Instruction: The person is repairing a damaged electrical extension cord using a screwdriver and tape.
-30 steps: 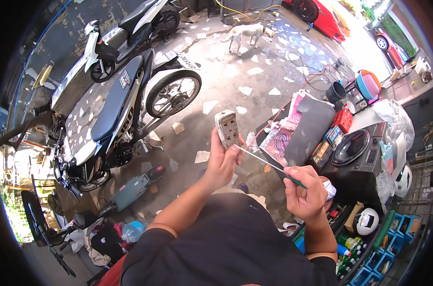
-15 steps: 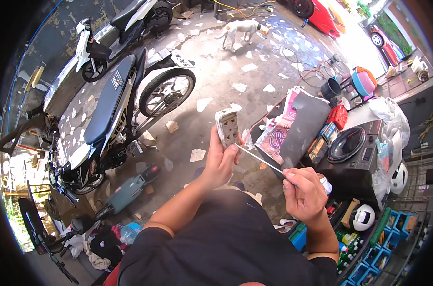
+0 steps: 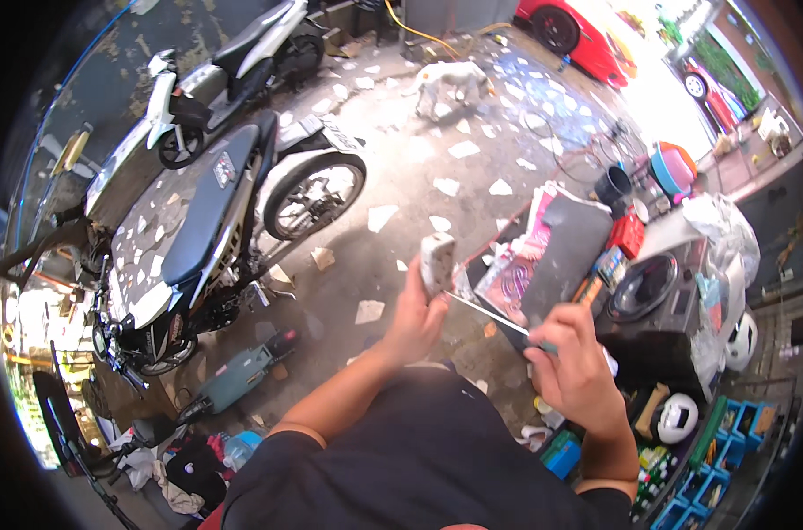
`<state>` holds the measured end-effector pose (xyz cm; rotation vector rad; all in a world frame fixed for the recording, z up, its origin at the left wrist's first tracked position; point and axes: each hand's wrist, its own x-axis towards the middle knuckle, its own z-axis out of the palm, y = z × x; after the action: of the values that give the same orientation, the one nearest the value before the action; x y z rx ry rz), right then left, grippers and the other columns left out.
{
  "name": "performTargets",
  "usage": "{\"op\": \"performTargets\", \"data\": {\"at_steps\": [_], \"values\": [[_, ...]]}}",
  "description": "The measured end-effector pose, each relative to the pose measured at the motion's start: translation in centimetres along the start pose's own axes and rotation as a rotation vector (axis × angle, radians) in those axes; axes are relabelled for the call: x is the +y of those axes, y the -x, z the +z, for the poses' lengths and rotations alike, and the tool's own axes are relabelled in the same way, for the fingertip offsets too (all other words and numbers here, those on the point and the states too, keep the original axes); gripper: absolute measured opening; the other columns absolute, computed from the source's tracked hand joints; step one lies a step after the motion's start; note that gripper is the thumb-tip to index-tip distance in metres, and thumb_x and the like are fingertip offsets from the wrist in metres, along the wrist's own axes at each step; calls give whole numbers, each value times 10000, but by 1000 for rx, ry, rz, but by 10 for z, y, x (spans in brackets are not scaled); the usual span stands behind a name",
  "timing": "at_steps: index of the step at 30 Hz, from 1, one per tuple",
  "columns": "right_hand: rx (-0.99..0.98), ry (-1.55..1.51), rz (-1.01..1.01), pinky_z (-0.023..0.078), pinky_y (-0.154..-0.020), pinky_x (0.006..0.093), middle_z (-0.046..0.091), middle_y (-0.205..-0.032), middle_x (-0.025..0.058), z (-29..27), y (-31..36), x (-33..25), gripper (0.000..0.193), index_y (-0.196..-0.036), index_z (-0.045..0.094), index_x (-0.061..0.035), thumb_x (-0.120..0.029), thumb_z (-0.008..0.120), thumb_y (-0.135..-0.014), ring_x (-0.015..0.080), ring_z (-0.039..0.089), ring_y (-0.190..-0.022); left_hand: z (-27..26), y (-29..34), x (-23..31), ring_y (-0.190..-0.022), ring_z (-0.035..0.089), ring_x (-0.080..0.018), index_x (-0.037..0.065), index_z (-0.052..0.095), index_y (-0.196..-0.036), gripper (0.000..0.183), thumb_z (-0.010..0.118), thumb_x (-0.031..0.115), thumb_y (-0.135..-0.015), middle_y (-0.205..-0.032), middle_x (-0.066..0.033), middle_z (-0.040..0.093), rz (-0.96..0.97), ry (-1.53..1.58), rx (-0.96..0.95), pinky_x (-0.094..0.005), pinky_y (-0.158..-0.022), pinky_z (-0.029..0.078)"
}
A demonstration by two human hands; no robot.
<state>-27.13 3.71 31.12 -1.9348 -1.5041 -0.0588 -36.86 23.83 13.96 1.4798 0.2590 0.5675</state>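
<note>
My left hand (image 3: 417, 320) is closed around a dirty white extension socket (image 3: 437, 261), held upright in front of my body with its top end standing clear of the fingers. In my right hand (image 3: 578, 367) is a screwdriver (image 3: 488, 314), gripped by its handle, most of which the fingers hide. Its long thin shaft slants up and left, and the tip ends at the socket's lower edge beside my left thumb. I cannot tell whether the tip touches the socket. Blur hides the detail on the socket's face.
A motorcycle (image 3: 212, 208) and a white scooter (image 3: 234, 75) stand to the left, with a kick scooter (image 3: 238, 375) nearer me. A dog (image 3: 450, 86) is on the tile-chip floor ahead. Right are a grey-and-pink mat (image 3: 565, 234), a black machine (image 3: 684, 283), a white helmet (image 3: 678, 415) and blue crates (image 3: 697, 486).
The socket has tilted, so its outlet holes show less plainly. My right hand has shifted slightly right and down with the screwdriver. The whole view has moved a little, and the dog's stance differs.
</note>
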Motion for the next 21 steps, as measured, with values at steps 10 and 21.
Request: {"op": "performTargets", "data": {"at_steps": [10,21], "values": [[95,131,-78,519,-637,387,652,-861,158,26,10,20,76,-1008,654,9,6,656,-932,340,647,-707,-3,-13,15,-1063,642,-303,12,192,-1525,641,488,20,-956,-1173,-212,622,-77,-160,17,-379,-942,492],[298,26,310,535,-660,348,682,-807,165,47,32,40,108,-1036,674,22,12,650,-931,251,702,-732,6,-30,8,-1100,642,-407,1,205,-1518,652,506,48,-942,-1193,-260,624,1,-279,-56,-441,-969,488]]}}
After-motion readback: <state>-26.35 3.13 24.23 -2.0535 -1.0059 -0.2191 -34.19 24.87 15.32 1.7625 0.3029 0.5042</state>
